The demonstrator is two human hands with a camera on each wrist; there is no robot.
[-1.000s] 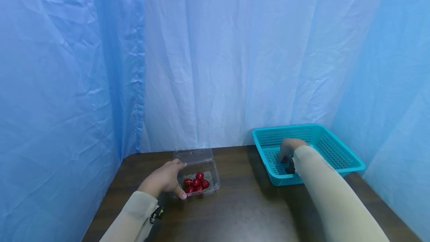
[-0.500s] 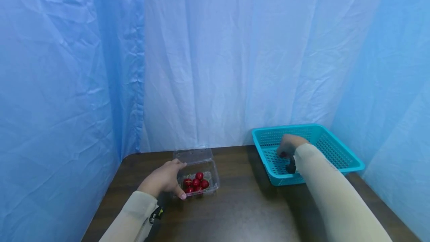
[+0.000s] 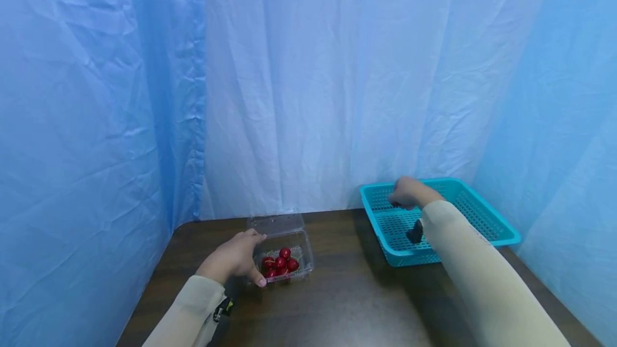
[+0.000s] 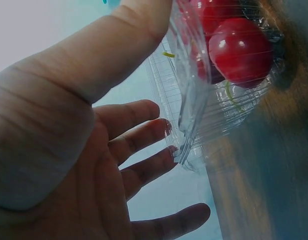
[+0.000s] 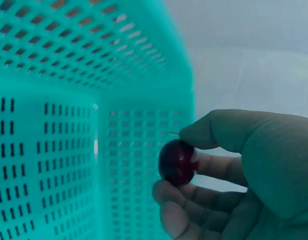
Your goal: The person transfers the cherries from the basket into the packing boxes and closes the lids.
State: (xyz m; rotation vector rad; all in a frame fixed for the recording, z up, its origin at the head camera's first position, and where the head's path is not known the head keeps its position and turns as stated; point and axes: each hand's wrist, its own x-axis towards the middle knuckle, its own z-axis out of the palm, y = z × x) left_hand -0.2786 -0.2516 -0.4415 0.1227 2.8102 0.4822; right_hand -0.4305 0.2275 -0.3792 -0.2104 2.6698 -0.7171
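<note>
My left hand (image 3: 233,257) spans the left end of a clear plastic box (image 3: 308,261), its thumb at the front rim and fingers by the back. In the left wrist view the fingers are spread and relaxed, with some fingertips against the thin plastic. Several red cherries (image 4: 241,52), some with green stems, lie inside the box. Over the turquoise basket (image 3: 385,250), my right hand (image 3: 412,193) pinches one dark red cherry (image 5: 177,162) between thumb and fingers. A short stem shows at its top in the right wrist view.
The box's clear lid (image 3: 277,223) lies open toward the curtain. Both containers stand on a dark wooden table (image 3: 337,304), the basket at the right. A pale blue curtain (image 3: 308,90) closes off the back and both sides.
My right hand has risen from the basket's floor toward its back left rim, bringing the cherry up with it. The left hand and the plastic box have stayed in place.
</note>
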